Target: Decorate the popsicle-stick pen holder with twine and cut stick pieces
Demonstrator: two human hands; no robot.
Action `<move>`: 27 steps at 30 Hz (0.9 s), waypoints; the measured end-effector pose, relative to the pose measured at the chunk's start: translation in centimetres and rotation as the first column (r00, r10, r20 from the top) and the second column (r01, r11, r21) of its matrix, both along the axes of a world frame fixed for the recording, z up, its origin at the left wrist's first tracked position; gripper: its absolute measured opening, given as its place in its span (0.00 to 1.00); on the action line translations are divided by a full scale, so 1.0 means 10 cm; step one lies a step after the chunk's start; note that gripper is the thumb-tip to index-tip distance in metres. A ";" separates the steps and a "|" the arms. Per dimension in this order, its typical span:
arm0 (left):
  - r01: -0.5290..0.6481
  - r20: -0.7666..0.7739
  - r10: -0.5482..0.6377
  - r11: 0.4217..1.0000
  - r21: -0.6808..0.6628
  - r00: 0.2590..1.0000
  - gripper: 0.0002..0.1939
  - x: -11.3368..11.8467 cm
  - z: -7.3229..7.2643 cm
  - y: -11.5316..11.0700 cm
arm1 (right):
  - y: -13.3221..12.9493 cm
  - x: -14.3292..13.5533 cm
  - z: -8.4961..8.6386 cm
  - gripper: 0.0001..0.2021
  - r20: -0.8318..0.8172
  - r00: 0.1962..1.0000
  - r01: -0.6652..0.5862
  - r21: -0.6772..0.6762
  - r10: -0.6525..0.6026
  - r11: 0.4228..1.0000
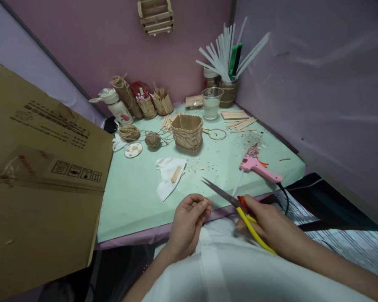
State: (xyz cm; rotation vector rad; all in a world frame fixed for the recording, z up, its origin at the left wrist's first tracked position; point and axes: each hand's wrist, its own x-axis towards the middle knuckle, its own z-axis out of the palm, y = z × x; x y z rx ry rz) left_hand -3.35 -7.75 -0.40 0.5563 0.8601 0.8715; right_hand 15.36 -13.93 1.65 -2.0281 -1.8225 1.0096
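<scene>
My right hand (pixel 264 218) is closed around the yellow-handled scissors (pixel 225 194), whose dark blades point up and left over the table's front edge. Left of the blade tips, my left hand (pixel 192 218) is pinched, thumb against fingers, on something too small to make out. Beyond my left hand lies a white tissue (pixel 164 178) with a short wooden piece (pixel 176 174) on it. A woven-looking tan basket (pixel 187 133) stands upright at the middle of the table. The pink glue gun (pixel 261 167) rests on its side at the right, its cord hanging over the edge.
Twine balls (pixel 153 140), a round white disc (pixel 133 150) and a bottle (pixel 116 108) are at the left. Behind stand a plastic cup (pixel 211 105) and a pot (pixel 229 93) of white sticks. Wooden sticks (pixel 234 115) lie back right; a large cardboard box (pixel 44 201) borders the left.
</scene>
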 end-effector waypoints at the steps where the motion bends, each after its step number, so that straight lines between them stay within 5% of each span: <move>1: -0.006 0.002 0.006 1.000 0.003 1.000 0.06 0.00 0.00 0.00 | 0.01 0.00 0.02 0.07 -0.015 1.000 0.022 -0.005 -0.022 1.000; 27: -0.029 -0.039 0.032 0.997 0.078 0.999 0.07 0.01 -0.02 0.00 | -0.04 -0.02 -0.08 0.18 0.348 0.934 -0.149 0.164 0.085 0.975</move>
